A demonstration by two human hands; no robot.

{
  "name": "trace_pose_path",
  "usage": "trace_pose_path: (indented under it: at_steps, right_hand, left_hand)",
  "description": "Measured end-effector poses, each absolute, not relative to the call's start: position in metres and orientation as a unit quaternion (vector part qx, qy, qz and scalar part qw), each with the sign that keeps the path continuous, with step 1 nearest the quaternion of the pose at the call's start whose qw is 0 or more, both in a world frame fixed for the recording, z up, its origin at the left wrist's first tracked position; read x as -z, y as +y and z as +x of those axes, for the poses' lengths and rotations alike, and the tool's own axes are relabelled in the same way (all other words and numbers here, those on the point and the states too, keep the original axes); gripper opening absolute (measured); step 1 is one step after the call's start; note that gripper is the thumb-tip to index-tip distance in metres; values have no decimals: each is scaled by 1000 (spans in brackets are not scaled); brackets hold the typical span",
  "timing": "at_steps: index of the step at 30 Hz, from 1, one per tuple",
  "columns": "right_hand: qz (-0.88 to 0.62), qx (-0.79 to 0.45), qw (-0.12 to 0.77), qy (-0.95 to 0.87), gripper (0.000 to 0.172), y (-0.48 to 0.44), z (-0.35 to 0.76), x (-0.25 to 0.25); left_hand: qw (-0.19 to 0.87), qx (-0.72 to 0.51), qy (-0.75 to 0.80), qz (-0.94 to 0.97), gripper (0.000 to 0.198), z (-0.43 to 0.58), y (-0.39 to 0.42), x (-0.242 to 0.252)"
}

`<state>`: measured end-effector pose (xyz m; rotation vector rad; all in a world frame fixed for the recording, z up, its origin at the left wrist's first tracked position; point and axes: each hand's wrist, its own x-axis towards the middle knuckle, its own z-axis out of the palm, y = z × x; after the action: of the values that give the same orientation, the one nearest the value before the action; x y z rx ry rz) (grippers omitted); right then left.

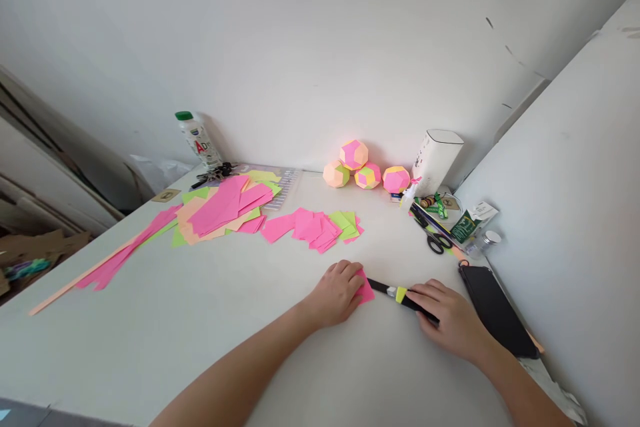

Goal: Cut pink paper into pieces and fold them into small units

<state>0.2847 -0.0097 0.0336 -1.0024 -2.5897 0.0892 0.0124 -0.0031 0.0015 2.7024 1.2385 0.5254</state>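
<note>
My left hand [338,291] lies on a small pink paper piece [366,291] and presses it against the white table [200,320], fingers curled over it. My right hand [447,317] grips a black utility knife with a yellow slider [400,295]. The knife's tip touches the right edge of the pink piece. Further back lie a loose heap of cut pink and green squares [315,227] and a bigger pile of pink, peach and green sheets [225,208].
Several folded paper balls [367,170] stand by the wall beside a white box [437,159]. Scissors [436,237], pens and small jars crowd the right edge. A black phone [495,310] lies by my right wrist. A bottle [197,137] and keys [215,173] sit back left.
</note>
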Motion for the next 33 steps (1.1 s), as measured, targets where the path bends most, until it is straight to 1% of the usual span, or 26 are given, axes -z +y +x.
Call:
trace_pose_path:
  at_steps: [9,22,27,33]
  right_hand:
    - [-359,-26,191,-913,37,-12,279,-33]
    - [-367,-30,196,-909,38,-11,277,-34]
    - [-377,-31,200,-904,40,-11,276,-31]
    - [-375,-29,198,-905,39,-12,274,-29]
  left_hand:
    - [65,-187,409,891,13,12,-3,-1]
    - [51,-154,438,884,14,15,-4,-7]
    - [54,-155,426,890,12,15,-3,-9]
    - [59,-163,424,889,9,14,-2,-8]
